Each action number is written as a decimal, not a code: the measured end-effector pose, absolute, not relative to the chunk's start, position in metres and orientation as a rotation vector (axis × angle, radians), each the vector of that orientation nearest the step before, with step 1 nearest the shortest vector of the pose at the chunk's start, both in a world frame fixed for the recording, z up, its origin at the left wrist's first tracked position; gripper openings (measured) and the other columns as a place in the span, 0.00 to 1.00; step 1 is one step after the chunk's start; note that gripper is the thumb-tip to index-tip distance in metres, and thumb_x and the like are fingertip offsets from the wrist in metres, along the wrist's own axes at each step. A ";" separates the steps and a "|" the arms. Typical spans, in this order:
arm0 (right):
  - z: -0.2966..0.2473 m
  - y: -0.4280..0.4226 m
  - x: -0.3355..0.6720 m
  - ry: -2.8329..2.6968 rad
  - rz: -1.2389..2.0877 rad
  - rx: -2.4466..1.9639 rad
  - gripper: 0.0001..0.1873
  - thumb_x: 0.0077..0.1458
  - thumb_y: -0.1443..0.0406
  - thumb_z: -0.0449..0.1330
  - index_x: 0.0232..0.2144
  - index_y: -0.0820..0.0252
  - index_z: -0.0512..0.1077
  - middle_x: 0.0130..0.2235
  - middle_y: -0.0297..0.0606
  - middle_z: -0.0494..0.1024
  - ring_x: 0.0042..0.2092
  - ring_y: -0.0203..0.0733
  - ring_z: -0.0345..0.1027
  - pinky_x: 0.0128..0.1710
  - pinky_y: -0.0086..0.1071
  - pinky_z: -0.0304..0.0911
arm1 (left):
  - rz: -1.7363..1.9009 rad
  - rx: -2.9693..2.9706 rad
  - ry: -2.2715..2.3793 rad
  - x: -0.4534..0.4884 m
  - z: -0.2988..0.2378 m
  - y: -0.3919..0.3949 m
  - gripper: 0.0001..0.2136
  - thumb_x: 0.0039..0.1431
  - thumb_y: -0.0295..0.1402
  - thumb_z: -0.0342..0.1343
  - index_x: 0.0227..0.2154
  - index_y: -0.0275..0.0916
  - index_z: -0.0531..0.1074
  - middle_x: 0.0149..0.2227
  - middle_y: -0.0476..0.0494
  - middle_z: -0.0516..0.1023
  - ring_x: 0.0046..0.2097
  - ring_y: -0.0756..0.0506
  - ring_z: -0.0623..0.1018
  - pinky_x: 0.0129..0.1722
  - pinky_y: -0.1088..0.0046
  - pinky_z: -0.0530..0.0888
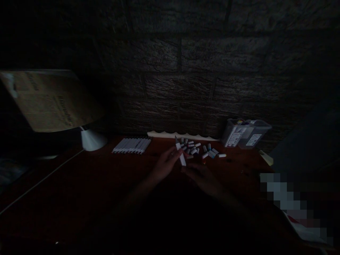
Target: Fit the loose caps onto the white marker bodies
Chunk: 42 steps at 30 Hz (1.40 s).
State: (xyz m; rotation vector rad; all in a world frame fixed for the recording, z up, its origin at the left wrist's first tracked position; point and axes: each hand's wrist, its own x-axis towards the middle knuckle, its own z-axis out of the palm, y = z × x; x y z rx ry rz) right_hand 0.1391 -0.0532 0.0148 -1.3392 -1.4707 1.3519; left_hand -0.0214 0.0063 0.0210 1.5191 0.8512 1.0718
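Note:
A white marker (181,156) with a dark, pointed upper end stands at a slant between my hands. My left hand (168,161) is closed around its middle, thumb and fingers pressed on the barrel. At the marker's lower end, the fingertips of my right hand (203,177) are pinched together against it; dim light hides the finer detail there. Just beyond my hands lies a loose scatter of short white caps (193,151), some with coloured ends. Left of my left hand, several white markers (132,145) rest side by side in a neat row, dark ends toward the wall.
Two clear plastic boxes (252,136) with labels stand at the back right, one holding coloured items. A lamp (92,140) with a printed shade is at the left, its cord (42,180) crossing the reddish-brown table (79,191). A pale wavy-edged strip (162,135) lies along the brick-patterned wall.

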 end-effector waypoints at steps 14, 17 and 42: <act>0.010 -0.055 0.137 -1.544 1.334 -1.348 0.18 0.58 0.51 0.57 0.35 0.60 0.75 0.26 0.30 0.69 0.27 0.31 0.60 0.26 0.27 0.53 | 1.139 1.640 1.063 -0.021 0.015 0.009 0.19 0.59 0.49 0.52 0.32 0.35 0.75 0.32 0.46 0.78 0.36 0.46 0.75 0.39 0.72 0.69; 0.008 -0.054 0.137 -1.546 1.318 -1.347 0.19 0.58 0.51 0.57 0.34 0.60 0.75 0.26 0.31 0.70 0.27 0.32 0.61 0.26 0.27 0.54 | 1.147 1.647 1.078 -0.021 0.016 0.010 0.19 0.58 0.49 0.52 0.30 0.35 0.75 0.30 0.46 0.77 0.35 0.45 0.75 0.37 0.72 0.70; 0.009 -0.052 0.139 -1.633 1.135 -1.362 0.20 0.58 0.51 0.56 0.35 0.60 0.77 0.27 0.31 0.71 0.28 0.33 0.60 0.28 0.28 0.53 | 1.180 1.590 1.082 -0.020 0.017 0.008 0.17 0.57 0.47 0.54 0.29 0.36 0.73 0.30 0.47 0.76 0.35 0.46 0.74 0.37 0.73 0.69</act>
